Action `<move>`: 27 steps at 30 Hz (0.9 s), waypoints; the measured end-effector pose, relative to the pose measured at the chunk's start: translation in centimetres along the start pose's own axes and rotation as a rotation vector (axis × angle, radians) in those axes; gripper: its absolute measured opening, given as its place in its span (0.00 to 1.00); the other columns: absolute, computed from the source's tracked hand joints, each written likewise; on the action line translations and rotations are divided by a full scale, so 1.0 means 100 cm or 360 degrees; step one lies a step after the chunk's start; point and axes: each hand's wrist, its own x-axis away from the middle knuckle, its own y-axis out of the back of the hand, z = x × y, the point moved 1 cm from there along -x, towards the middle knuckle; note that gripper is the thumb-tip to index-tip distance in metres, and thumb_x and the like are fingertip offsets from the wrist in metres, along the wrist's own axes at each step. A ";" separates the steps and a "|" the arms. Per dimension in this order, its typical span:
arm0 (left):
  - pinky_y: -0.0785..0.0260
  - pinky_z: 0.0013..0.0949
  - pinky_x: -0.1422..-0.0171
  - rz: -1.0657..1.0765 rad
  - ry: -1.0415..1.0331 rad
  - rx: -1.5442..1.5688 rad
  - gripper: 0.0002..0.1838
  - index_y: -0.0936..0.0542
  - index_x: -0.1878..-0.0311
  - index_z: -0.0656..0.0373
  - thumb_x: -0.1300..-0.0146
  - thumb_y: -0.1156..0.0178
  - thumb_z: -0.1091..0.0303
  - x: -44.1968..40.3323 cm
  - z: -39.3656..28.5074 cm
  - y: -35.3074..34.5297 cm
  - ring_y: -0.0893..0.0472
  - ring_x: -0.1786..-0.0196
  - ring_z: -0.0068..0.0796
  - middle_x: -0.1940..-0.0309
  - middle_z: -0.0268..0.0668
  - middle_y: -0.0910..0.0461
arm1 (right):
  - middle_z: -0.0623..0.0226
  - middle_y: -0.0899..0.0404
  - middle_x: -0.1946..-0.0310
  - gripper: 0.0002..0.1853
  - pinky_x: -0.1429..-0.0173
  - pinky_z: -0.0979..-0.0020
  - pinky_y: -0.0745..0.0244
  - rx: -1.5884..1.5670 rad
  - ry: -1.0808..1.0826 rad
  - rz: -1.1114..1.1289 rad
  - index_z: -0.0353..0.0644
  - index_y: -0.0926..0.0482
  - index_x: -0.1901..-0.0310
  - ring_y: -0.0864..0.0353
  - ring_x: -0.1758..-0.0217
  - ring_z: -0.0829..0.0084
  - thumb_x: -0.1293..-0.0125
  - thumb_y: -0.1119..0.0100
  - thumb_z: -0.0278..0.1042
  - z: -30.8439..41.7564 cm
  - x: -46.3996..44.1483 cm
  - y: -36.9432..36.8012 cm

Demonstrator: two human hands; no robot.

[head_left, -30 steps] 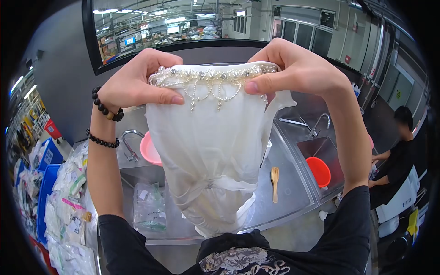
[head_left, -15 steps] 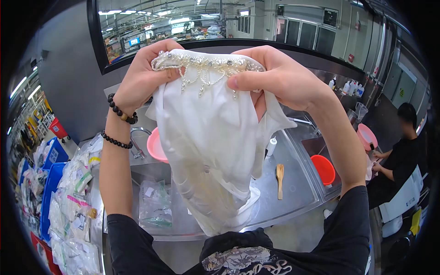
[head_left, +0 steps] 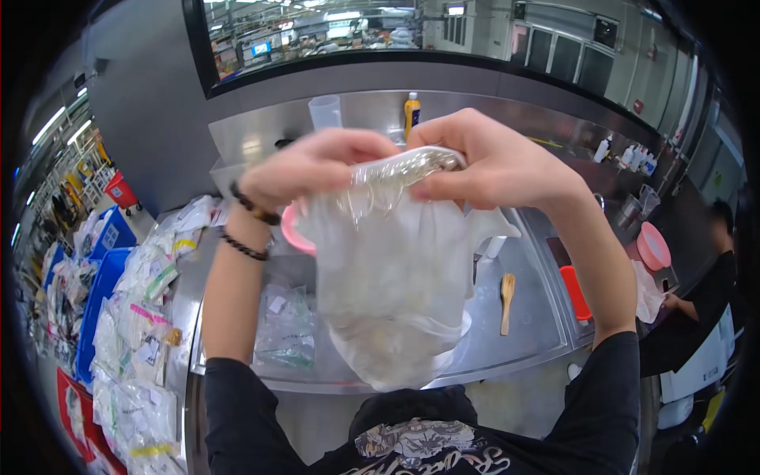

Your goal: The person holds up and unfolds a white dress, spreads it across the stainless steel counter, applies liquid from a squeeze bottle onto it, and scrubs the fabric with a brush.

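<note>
A white garment [head_left: 392,273] with a beaded upper edge hangs in front of me over the metal sink counter, blurred by motion. My left hand [head_left: 321,165] grips the left part of that edge, its fingers smeared. At the right end of the beading, my right hand [head_left: 483,162] pinches the cloth between thumb and fingers. The garment's lower part is bunched near the counter's front edge. A wooden brush [head_left: 507,304] lies on the metal surface to the right of the cloth.
Bagged items [head_left: 146,348] and blue bins [head_left: 103,305] stand at the left. A plastic bag [head_left: 285,326] lies in the sink. Behind are a yellow bottle [head_left: 412,113] and a clear jug [head_left: 324,113]. At the right are a red basin [head_left: 575,291] and a co-worker [head_left: 712,277] beside a pink basin [head_left: 653,245].
My hands have come closer together and lower, with the garment's beaded edge between them. The view has shifted, bringing the yellow bottle and jug into sight.
</note>
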 end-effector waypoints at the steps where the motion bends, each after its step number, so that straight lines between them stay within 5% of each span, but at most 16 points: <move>1: 0.28 0.22 0.50 0.0021 -0.0003 0.0167 0.27 0.16 0.46 0.65 0.37 0.26 0.51 0.000 0.009 -0.013 0.20 0.55 0.22 0.53 0.36 0.15 | 0.68 0.17 0.75 0.07 0.81 0.80 0.36 0.0061 0.0011 0.0022 0.34 0.17 0.61 0.29 0.85 0.82 0.37 0.28 0.26 -0.002 -0.006 -0.011; 3: 0.28 0.27 0.47 0.0138 0.0575 -0.0124 0.31 0.16 0.44 0.65 0.39 0.24 0.47 0.003 0.030 -0.017 0.20 0.52 0.25 0.50 0.37 0.15 | 0.68 0.17 0.76 0.07 0.81 0.80 0.36 0.0053 -0.0063 0.0142 0.35 0.16 0.62 0.30 0.85 0.82 0.37 0.28 0.26 -0.002 -0.015 -0.025; 9: 0.28 0.29 0.44 0.0211 0.0663 -0.0462 0.25 0.15 0.41 0.63 0.33 0.27 0.54 0.035 0.057 -0.050 0.20 0.55 0.25 0.57 0.34 0.13 | 0.69 0.17 0.77 0.07 0.79 0.80 0.36 0.0153 -0.0317 0.0385 0.37 0.15 0.62 0.31 0.84 0.82 0.37 0.26 0.28 -0.010 -0.018 -0.039; 11: 0.27 0.28 0.44 0.0205 0.0613 -0.0018 0.20 0.15 0.41 0.64 0.30 0.30 0.63 0.044 0.062 -0.038 0.18 0.56 0.27 0.58 0.35 0.12 | 0.69 0.18 0.78 0.07 0.79 0.81 0.36 0.0179 -0.0289 0.0396 0.37 0.15 0.62 0.32 0.84 0.81 0.37 0.26 0.28 -0.016 -0.019 -0.042; 17: 0.27 0.25 0.48 0.0113 0.0505 0.0288 0.21 0.17 0.36 0.66 0.30 0.32 0.69 0.043 0.046 -0.037 0.18 0.57 0.26 0.57 0.36 0.12 | 0.68 0.16 0.74 0.07 0.74 0.81 0.32 0.0056 0.0018 0.0250 0.38 0.14 0.59 0.27 0.78 0.81 0.37 0.27 0.27 -0.034 -0.027 -0.038; 21: 0.27 0.21 0.51 -0.0276 0.0243 0.0535 0.25 0.20 0.31 0.69 0.30 0.34 0.73 0.037 0.050 -0.052 0.17 0.56 0.24 0.55 0.37 0.12 | 0.69 0.12 0.69 0.06 0.66 0.75 0.25 -0.0006 0.0739 -0.0661 0.38 0.12 0.61 0.21 0.73 0.78 0.37 0.29 0.29 -0.075 -0.028 -0.048; 24: 0.28 0.20 0.50 -0.0227 0.0312 0.0592 0.27 0.21 0.29 0.70 0.30 0.35 0.73 0.040 0.058 -0.051 0.17 0.54 0.25 0.53 0.39 0.12 | 0.68 0.12 0.66 0.05 0.62 0.76 0.24 -0.0172 0.0572 -0.0797 0.39 0.13 0.59 0.18 0.66 0.78 0.35 0.31 0.28 -0.083 0.010 -0.053; 27: 0.28 0.18 0.49 -0.0205 0.0391 0.0662 0.28 0.23 0.27 0.71 0.30 0.36 0.73 0.042 0.071 -0.055 0.17 0.53 0.26 0.52 0.40 0.13 | 0.67 0.15 0.63 0.06 0.55 0.77 0.24 -0.0772 0.0035 -0.0368 0.36 0.16 0.53 0.19 0.61 0.78 0.29 0.37 0.24 -0.106 0.043 -0.077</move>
